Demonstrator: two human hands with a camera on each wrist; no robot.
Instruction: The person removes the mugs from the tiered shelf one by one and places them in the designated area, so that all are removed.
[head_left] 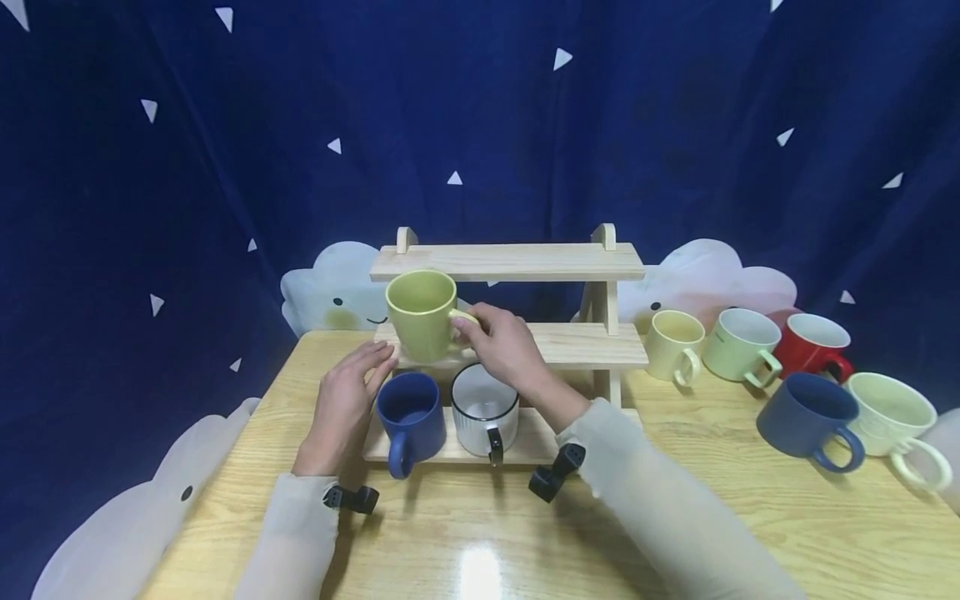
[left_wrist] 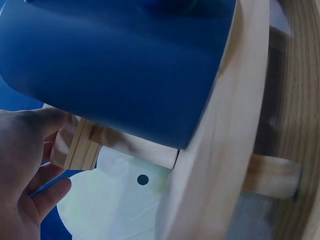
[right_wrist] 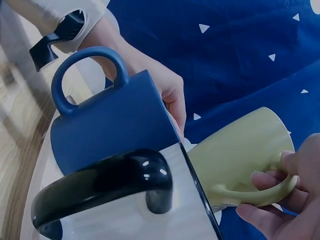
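Observation:
A three-tier wooden rack point(head_left: 517, 262) stands at the table's back. My right hand point(head_left: 501, 340) pinches the handle of an olive-green mug point(head_left: 422, 314) point(right_wrist: 240, 150) at the left end of the middle shelf point(head_left: 585, 343); whether it rests there or hovers, I cannot tell. My left hand point(head_left: 348, 398) point(left_wrist: 27, 170) lies with straight fingers against the rack's left end, beside a dark blue mug point(head_left: 409, 417) point(left_wrist: 115, 65) point(right_wrist: 107, 125) on the bottom shelf. A white mug with black rim and handle point(head_left: 484, 410) point(right_wrist: 107, 187) stands next to the blue one.
Right of the rack on the wooden table point(head_left: 450, 533) stand several mugs: pale yellow point(head_left: 673, 344), light green point(head_left: 740, 343), red point(head_left: 812, 344), dark blue point(head_left: 808, 419), cream point(head_left: 896, 423). Cloud-shaped cushions point(head_left: 333, 292) and a dark blue curtain lie behind.

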